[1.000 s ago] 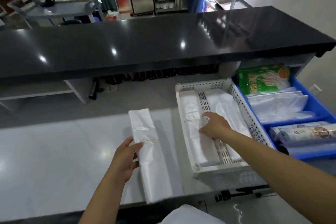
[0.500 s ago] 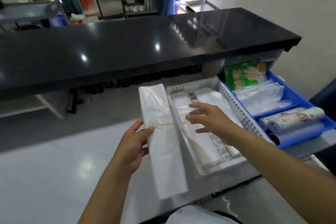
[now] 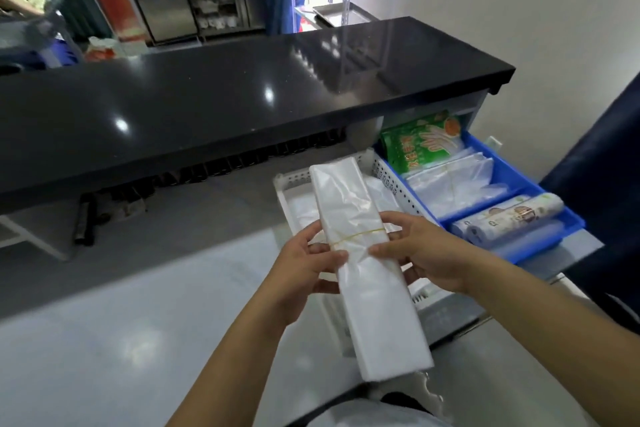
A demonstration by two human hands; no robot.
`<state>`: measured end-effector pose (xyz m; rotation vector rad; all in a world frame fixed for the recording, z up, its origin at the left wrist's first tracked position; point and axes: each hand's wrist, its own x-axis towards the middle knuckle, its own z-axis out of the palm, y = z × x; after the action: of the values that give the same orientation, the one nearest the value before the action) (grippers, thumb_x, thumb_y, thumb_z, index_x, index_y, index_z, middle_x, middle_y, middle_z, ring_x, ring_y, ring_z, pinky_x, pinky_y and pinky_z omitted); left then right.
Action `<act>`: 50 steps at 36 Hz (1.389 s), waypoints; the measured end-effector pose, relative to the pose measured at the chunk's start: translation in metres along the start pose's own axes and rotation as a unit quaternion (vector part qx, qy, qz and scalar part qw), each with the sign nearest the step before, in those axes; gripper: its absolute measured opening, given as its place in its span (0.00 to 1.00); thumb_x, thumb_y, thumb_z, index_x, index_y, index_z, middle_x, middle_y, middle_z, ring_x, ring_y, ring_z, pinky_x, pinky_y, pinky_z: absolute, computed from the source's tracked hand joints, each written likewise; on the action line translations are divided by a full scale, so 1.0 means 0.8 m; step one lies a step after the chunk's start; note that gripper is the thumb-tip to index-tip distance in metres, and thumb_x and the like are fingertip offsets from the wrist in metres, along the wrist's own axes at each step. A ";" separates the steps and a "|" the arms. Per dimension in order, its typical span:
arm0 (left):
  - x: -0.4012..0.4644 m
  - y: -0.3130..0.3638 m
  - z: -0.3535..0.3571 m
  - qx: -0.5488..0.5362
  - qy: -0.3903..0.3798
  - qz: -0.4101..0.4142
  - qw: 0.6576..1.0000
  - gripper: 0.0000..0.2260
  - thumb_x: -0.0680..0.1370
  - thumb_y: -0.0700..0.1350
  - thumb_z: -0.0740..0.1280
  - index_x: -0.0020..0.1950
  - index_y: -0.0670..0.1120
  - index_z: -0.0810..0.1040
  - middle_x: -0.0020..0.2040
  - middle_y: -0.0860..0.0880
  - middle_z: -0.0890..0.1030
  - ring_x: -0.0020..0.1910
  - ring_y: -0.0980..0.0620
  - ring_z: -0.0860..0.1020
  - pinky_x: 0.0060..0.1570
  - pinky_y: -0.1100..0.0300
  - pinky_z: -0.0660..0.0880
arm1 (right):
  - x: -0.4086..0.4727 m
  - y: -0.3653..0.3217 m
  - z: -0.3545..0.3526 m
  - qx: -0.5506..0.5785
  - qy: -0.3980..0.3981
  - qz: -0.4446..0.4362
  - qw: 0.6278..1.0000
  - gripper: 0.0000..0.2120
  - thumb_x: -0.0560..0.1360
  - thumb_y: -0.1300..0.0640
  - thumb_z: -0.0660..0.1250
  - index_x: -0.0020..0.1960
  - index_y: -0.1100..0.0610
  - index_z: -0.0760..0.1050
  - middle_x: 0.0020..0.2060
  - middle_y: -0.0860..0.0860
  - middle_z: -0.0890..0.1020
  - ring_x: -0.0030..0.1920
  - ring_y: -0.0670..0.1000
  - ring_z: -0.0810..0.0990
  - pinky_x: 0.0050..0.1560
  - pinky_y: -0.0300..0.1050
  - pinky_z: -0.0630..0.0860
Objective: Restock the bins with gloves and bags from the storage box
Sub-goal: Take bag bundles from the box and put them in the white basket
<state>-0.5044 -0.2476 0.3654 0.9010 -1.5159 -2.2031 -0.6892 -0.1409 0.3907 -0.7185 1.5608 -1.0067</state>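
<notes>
A long white bundle of plastic bags (image 3: 367, 274), bound by a yellow rubber band, is lifted above the white perforated bin (image 3: 388, 180). My left hand (image 3: 304, 270) grips its left edge at the band. My right hand (image 3: 426, 253) holds the right edge, fingers on top. The bundle hides most of the white bin; some white bags show inside at its left. To the right sits the blue bin (image 3: 516, 180) holding a green glove pack (image 3: 422, 146), clear bags (image 3: 457, 184) and printed rolls (image 3: 509, 218).
A black raised counter (image 3: 242, 90) runs across behind the bins. The pale worktop (image 3: 104, 333) stretches to the left under my arms. A dark blue object (image 3: 602, 204) stands at the far right. A person is at the far upper left behind the counter.
The bundle has been lifted off the worktop and carried right, over the white bin. My right hand left the bags in the bin and took hold of the bundle.
</notes>
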 end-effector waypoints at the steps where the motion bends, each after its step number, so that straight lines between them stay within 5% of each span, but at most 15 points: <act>1: 0.004 -0.005 0.005 -0.001 0.009 -0.006 1.000 0.23 0.75 0.34 0.70 0.66 0.53 0.76 0.51 0.40 0.85 0.43 0.45 0.83 0.38 0.53 0.80 | 0.003 0.001 -0.006 -0.013 -0.012 0.011 1.000 0.20 0.73 0.63 0.72 0.62 0.49 0.75 0.50 0.59 0.85 0.43 0.58 0.84 0.37 0.53 0.80; 6: 0.008 -0.022 0.009 -0.030 0.054 -0.008 0.998 0.20 0.75 0.36 0.70 0.64 0.53 0.79 0.52 0.43 0.85 0.47 0.45 0.85 0.41 0.53 0.81 | 0.029 0.005 -0.040 -0.052 -0.108 0.050 0.991 0.21 0.75 0.64 0.70 0.64 0.48 0.73 0.51 0.59 0.84 0.44 0.59 0.82 0.35 0.51 0.81; 13: -0.010 -0.041 -0.016 0.009 0.282 0.022 0.959 0.19 0.78 0.44 0.71 0.67 0.57 0.75 0.59 0.55 0.78 0.56 0.54 0.80 0.52 0.58 0.79 | 0.088 0.009 -0.056 0.007 -0.158 0.074 0.985 0.19 0.75 0.62 0.70 0.62 0.46 0.77 0.47 0.51 0.84 0.37 0.49 0.79 0.34 0.45 0.79; 19: -0.030 -0.057 -0.013 0.011 0.281 -0.023 0.960 0.18 0.79 0.52 0.67 0.67 0.65 0.70 0.62 0.61 0.74 0.59 0.59 0.76 0.49 0.62 0.78 | 0.141 -0.007 -0.033 -0.025 -0.136 0.054 0.989 0.22 0.73 0.62 0.72 0.63 0.46 0.75 0.45 0.53 0.85 0.36 0.52 0.81 0.36 0.49 0.80; 23: -0.036 -0.062 -0.004 0.015 0.266 -0.061 0.962 0.22 0.77 0.57 0.69 0.68 0.69 0.67 0.61 0.64 0.72 0.59 0.59 0.76 0.46 0.63 0.80 | 0.148 0.007 0.002 -0.256 -0.057 0.011 0.965 0.26 0.70 0.64 0.75 0.62 0.49 0.67 0.45 0.58 0.79 0.39 0.58 0.83 0.32 0.54 0.83; 30: -0.032 -0.068 0.014 0.011 0.271 -0.075 0.960 0.23 0.77 0.43 0.70 0.69 0.61 0.72 0.63 0.56 0.78 0.53 0.57 0.83 0.45 0.56 0.82 | 0.149 0.021 0.005 -0.383 -0.057 -0.033 0.921 0.28 0.68 0.58 0.75 0.64 0.51 0.68 0.48 0.53 0.78 0.43 0.55 0.82 0.39 0.52 0.83; 33: -0.029 -0.067 0.020 0.021 0.289 -0.077 0.954 0.23 0.78 0.37 0.66 0.69 0.57 0.74 0.63 0.55 0.79 0.53 0.55 0.83 0.47 0.52 0.83 | 0.152 0.023 0.004 -0.508 -0.027 -0.095 0.855 0.35 0.66 0.49 0.76 0.69 0.48 0.65 0.66 0.54 0.70 0.56 0.57 0.76 0.49 0.49 0.77; 35: -0.029 -0.068 0.023 0.026 0.297 -0.085 0.951 0.24 0.77 0.35 0.65 0.69 0.56 0.74 0.62 0.55 0.80 0.52 0.54 0.83 0.48 0.50 0.83 | 0.159 0.023 0.005 -0.525 -0.047 -0.131 0.839 0.43 0.65 0.44 0.75 0.75 0.45 0.58 0.77 0.52 0.59 0.73 0.59 0.63 0.63 0.55 0.71; 37: -0.028 -0.070 0.026 0.035 0.302 -0.097 0.948 0.25 0.77 0.34 0.64 0.69 0.56 0.74 0.61 0.54 0.81 0.51 0.54 0.84 0.47 0.50 0.83 | 0.167 0.023 0.007 -0.554 -0.090 -0.148 0.814 0.45 0.67 0.37 0.71 0.78 0.42 0.52 0.80 0.48 0.50 0.79 0.56 0.48 0.73 0.63 0.58; 41: -0.026 -0.078 0.034 0.050 0.315 -0.116 0.941 0.24 0.78 0.35 0.64 0.66 0.60 0.77 0.57 0.56 0.83 0.50 0.55 0.84 0.43 0.53 0.83 | 0.181 0.029 0.013 -0.620 -0.139 -0.153 0.757 0.39 0.74 0.32 0.58 0.78 0.40 0.45 0.80 0.47 0.43 0.79 0.55 0.39 0.73 0.69 0.42; 50: -0.029 -0.087 0.031 0.041 0.326 -0.130 0.935 0.21 0.80 0.38 0.65 0.65 0.62 0.77 0.57 0.57 0.84 0.54 0.54 0.83 0.45 0.51 0.83 | 0.189 0.064 0.008 -0.645 -0.138 -0.191 0.727 0.35 0.77 0.30 0.44 0.77 0.40 0.32 0.78 0.47 0.34 0.77 0.57 0.31 0.74 0.67 0.37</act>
<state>-0.4972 -0.1893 0.3150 1.7308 -1.2100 -1.7167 -0.7136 -0.2491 0.2758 -2.1003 1.7213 0.1498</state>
